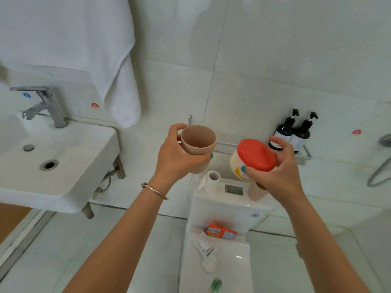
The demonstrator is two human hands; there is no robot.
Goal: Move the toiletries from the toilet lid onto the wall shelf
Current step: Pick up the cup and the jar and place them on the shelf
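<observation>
My left hand (176,156) grips a beige cup (197,142) by its side, mouth up, raised in front of the wall shelf (224,145). My right hand (281,166) holds a cream jar with a red lid (254,158), tilted, just in front of the shelf's right part. On the toilet lid (230,263) below lie an orange packet (221,231), a white tube (206,250) and a small green item (215,285). Two dark pump bottles (294,132) stand on the shelf's right end.
A toilet paper roll (212,180) and a beige object (256,191), partly hidden by my right hand, sit on the cistern (224,206). A white sink (57,161) with a tap is at the left, a white towel (84,49) hangs above it. A shower hose (378,172) hangs at the right.
</observation>
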